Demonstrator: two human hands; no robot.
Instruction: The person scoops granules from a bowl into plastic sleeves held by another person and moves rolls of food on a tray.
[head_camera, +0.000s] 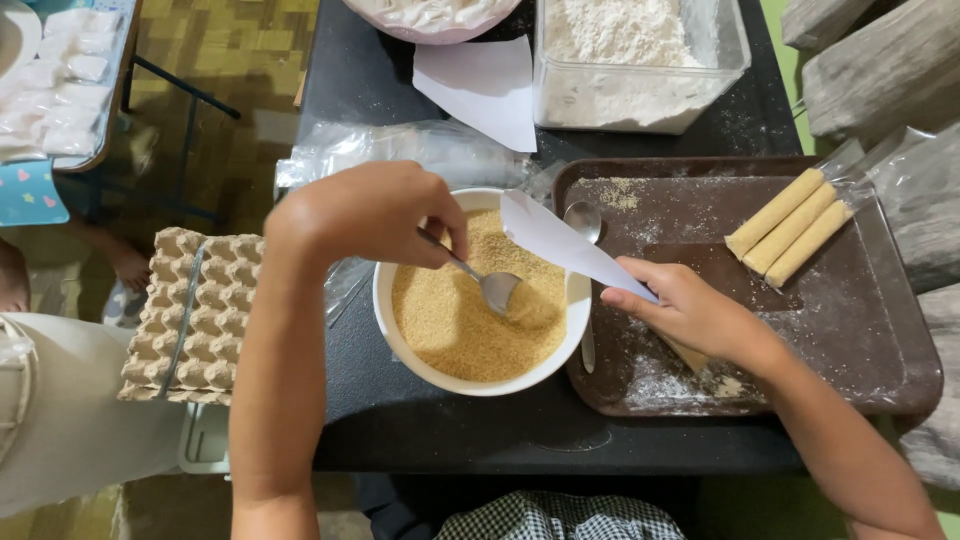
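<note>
1. Black table (430, 420) carries everything we work with, so both our hands reach it without stretching.
2. Brown tray (860, 330) sits at our right, dusted with crumbs; three coated sticks (790, 227) lie side by side at its far end, well apart from the bowl, likely to keep finished pieces out of the way.
3. A clear tub of flour (640, 60) stands at the far edge, with a sheet of white paper (485, 85) just beside it.
4. The egg carton (195, 315) rests off the table's left edge, near our left arm.
5. The white bowl of breadcrumbs (478, 300) is right in front of us, touching the tray's near-left rim, so a piece can pass straight across.
6. Our left hand (365, 215) pinches a spoon (485, 280) between thumb and fingers, its head dipped in the crumbs.
7. Our right hand (690, 315) closes around a white paper cone (565, 245), tilted with its wide end over the bowl's rim.
8. A second spoon (583, 222) lies on the tray beside the bowl, partly hidden under the cone.
</note>
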